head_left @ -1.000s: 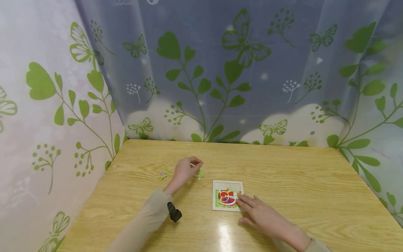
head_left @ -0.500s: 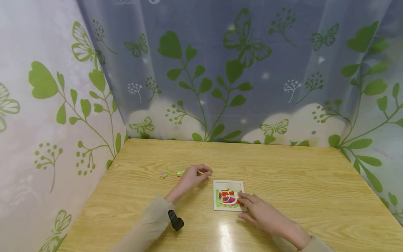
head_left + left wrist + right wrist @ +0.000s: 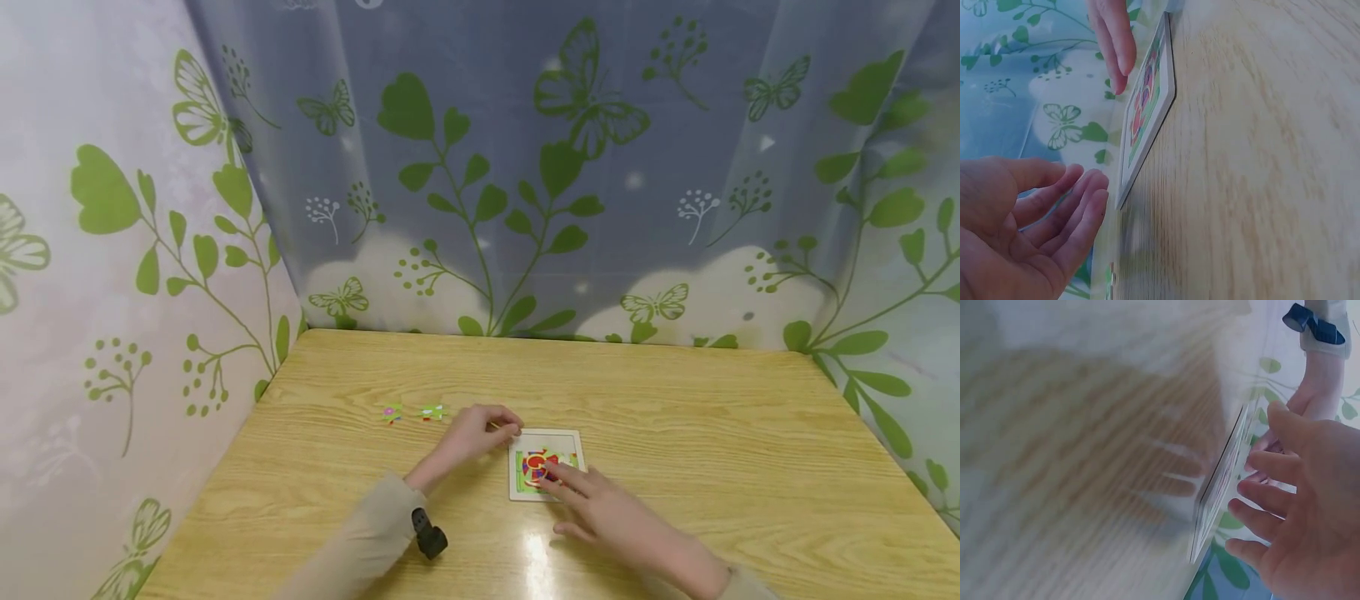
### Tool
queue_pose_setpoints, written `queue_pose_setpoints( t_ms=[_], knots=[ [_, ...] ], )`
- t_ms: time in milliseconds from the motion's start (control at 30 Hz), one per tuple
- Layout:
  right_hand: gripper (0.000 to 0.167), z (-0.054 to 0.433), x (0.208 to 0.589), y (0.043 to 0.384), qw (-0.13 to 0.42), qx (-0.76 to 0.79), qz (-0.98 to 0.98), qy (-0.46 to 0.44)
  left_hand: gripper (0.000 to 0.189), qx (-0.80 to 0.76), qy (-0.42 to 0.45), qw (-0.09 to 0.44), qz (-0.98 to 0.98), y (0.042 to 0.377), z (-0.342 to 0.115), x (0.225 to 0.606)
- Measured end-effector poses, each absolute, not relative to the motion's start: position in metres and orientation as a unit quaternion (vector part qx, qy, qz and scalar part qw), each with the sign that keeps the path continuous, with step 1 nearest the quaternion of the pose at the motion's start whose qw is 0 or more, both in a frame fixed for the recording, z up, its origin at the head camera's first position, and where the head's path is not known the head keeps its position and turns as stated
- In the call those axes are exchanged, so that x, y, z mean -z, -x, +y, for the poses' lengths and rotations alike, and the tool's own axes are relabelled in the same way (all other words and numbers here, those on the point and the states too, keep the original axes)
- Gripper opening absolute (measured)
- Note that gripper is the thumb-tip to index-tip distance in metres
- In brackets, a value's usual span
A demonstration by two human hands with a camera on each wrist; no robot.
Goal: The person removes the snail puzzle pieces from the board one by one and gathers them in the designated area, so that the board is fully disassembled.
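Observation:
A square, pale-rimmed puzzle board (image 3: 513,477) with a red, blue, green and yellow picture lies on the table. Its upper strip is bare and pale. My left hand (image 3: 471,435) is at the board's far left corner, thumb near the forefinger, fingers loosely bent; nothing shows between them in the left wrist view (image 3: 1041,231). My right hand (image 3: 618,523) stretches its fingers over the picture from the right; whether they touch it is hard to tell. To the left lie small puzzle pieces, one green with pink (image 3: 392,412), another green and white (image 3: 432,412).
The wooden table (image 3: 712,433) reaches back to a patterned curtain (image 3: 510,208), with more printed cloth (image 3: 150,333) along the left side. A black wrist camera (image 3: 429,535) sits on the left sleeve. A small colourful edge (image 3: 1110,275) shows low in the left wrist view.
My left hand has moved right and nearer, from beside the loose pieces to the board's corner, uncovering the green-and-white piece. My right fingers have slid left over the picture.

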State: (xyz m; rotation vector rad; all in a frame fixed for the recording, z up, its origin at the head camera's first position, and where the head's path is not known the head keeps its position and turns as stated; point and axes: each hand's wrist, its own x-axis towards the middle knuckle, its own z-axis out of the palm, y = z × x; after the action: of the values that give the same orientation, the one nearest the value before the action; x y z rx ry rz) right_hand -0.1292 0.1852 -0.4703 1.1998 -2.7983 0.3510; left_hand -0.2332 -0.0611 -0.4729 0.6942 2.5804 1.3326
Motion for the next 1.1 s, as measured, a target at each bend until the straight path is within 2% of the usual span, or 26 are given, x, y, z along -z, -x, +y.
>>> queue_pose_setpoints(
  t_ms=[233, 600, 1100],
  knots=[
    [0.055, 0.1807, 0.4691, 0.1229, 0.007, -0.099, -0.914, -0.394, 0.015, -0.41, -0.221, 0.09, 0.881, 0.2283, -0.058, 0.4719],
    [0.058, 0.1795, 0.4721, 0.1227, 0.003, -0.096, -0.915, -0.391, 0.013, -0.397, -0.214, 0.114, 0.885, 0.2251, -0.0559, 0.4701],
    [0.059, 0.1772, 0.4726, 0.1204, 0.031, -0.083, -0.912, -0.401, 0.013, -0.377, -0.217, 0.123, 0.892, 0.2254, -0.0537, 0.468]
  ],
)
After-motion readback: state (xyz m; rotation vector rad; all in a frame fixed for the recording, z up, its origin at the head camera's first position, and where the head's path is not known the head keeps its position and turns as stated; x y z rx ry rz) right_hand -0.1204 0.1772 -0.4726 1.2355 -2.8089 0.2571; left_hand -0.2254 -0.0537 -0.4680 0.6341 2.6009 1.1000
